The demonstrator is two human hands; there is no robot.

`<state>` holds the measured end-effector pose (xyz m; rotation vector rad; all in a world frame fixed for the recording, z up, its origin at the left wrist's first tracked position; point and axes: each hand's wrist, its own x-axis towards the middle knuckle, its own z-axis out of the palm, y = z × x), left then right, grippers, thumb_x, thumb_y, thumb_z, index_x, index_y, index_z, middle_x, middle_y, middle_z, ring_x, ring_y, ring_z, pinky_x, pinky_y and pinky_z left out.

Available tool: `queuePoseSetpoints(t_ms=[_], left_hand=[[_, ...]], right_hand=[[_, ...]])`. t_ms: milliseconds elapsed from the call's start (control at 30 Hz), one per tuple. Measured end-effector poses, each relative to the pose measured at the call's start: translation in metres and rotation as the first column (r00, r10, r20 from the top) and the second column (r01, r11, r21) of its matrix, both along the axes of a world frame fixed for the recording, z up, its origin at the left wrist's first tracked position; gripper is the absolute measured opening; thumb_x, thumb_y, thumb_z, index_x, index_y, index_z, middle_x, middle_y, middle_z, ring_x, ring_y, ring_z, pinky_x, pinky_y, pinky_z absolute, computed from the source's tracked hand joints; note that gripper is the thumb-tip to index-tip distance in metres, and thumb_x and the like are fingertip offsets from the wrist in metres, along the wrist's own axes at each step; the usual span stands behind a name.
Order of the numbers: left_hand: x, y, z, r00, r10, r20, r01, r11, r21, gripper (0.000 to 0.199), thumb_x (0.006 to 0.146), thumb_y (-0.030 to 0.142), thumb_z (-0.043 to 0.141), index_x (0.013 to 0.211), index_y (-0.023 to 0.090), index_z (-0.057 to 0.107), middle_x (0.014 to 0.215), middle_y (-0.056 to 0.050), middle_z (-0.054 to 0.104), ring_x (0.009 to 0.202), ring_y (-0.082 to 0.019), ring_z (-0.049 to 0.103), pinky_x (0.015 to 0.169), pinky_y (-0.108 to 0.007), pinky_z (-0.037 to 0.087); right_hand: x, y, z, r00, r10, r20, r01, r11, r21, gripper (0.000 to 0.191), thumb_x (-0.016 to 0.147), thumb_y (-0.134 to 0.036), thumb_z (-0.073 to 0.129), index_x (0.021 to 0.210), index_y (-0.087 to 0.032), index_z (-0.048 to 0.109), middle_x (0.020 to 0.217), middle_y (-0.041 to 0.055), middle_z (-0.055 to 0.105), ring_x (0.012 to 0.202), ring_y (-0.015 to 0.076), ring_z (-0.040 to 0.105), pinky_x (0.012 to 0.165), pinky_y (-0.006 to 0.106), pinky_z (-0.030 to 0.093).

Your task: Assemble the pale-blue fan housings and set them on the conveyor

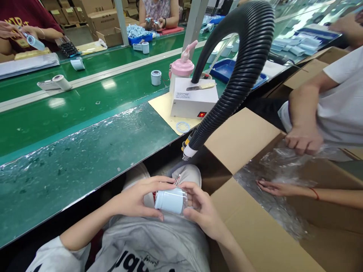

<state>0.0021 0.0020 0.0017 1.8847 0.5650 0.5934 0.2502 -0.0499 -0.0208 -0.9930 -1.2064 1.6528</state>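
Over my lap, a light blue cylinder [171,200] with clear plastic around its right end lies on its side between my two hands. My left hand [141,197] is curved around its left end, thumb below and fingers above. At the right end, my right hand [200,206] grips the clear plastic, its thumb in front and its fingers behind. A thin red strand shows just above the cylinder.
A green conveyor [96,85] carries blue-white parts beyond the metal table edge [93,151]. A white box [181,102] with a black ribbed hose [241,71] stands ahead. At right, a co-worker's hands touch clear plastic [272,166] in an open carton [249,226].
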Motion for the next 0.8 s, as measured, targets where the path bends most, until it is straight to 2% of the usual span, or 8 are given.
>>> queuePoseSetpoints(t_ms=[100, 300, 667, 733, 800], left_hand=[[0.0, -0.001, 0.002, 1.0, 0.002, -0.004, -0.001, 1.0, 0.009, 0.081, 0.079, 0.033, 0.086, 0.151, 0.037, 0.049, 0.155, -0.012, 0.054, 0.139, -0.034, 0.055, 0.117, -0.049, 0.044], [-0.001, -0.003, 0.003, 1.0, -0.002, -0.024, 0.002, 1.0, -0.002, 0.078, 0.08, 0.034, 0.085, 0.15, 0.034, 0.051, 0.154, -0.013, 0.055, 0.138, -0.035, 0.057, 0.116, -0.051, 0.044], [-0.003, -0.004, 0.002, 0.998, 0.002, 0.06, -0.003, 1.0, 0.014, 0.084, 0.077, 0.03, 0.087, 0.151, 0.039, 0.048, 0.152, -0.01, 0.058, 0.138, -0.032, 0.057, 0.117, -0.047, 0.044], [-0.003, -0.005, 0.002, 0.998, 0.006, 0.065, -0.006, 1.0, -0.007, 0.084, 0.076, 0.029, 0.088, 0.15, 0.038, 0.05, 0.151, -0.01, 0.059, 0.138, -0.033, 0.057, 0.117, -0.048, 0.042], [-0.003, -0.005, 0.0, 0.997, 0.031, 0.07, -0.025, 0.996, -0.082, 0.085, 0.073, 0.029, 0.091, 0.149, 0.037, 0.053, 0.149, -0.011, 0.06, 0.137, -0.034, 0.057, 0.116, -0.048, 0.044]], right_hand=[[-0.004, 0.0, 0.001, 0.999, -0.004, -0.04, 0.001, 0.997, -0.074, 0.058, 0.076, -0.063, 0.083, 0.11, -0.023, 0.061, 0.096, 0.0056, 0.067, 0.073, 0.0178, 0.066, 0.06, 0.025, 0.057], [-0.012, 0.001, 0.002, 0.993, 0.029, -0.112, -0.051, 0.979, -0.196, 0.059, 0.075, -0.072, 0.078, 0.098, -0.022, 0.054, 0.076, -0.0032, 0.059, 0.05, 0.0124, 0.06, 0.042, 0.021, 0.051], [-0.02, -0.001, -0.001, 0.978, 0.069, -0.197, -0.135, 0.927, -0.35, 0.062, 0.08, -0.08, 0.063, 0.087, -0.021, 0.047, 0.056, -0.0042, 0.064, 0.039, 0.0129, 0.062, 0.032, 0.015, 0.042], [-0.021, 0.0, -0.001, 0.973, 0.071, -0.219, -0.149, 0.918, -0.366, 0.062, 0.08, -0.08, 0.064, 0.088, -0.021, 0.047, 0.056, -0.0044, 0.064, 0.038, 0.0128, 0.062, 0.032, 0.015, 0.042], [-0.022, 0.0, -0.002, 0.971, 0.06, -0.233, -0.145, 0.917, -0.372, 0.061, 0.08, -0.079, 0.066, 0.089, -0.02, 0.049, 0.059, -0.0038, 0.065, 0.04, 0.0127, 0.063, 0.033, 0.015, 0.043]])
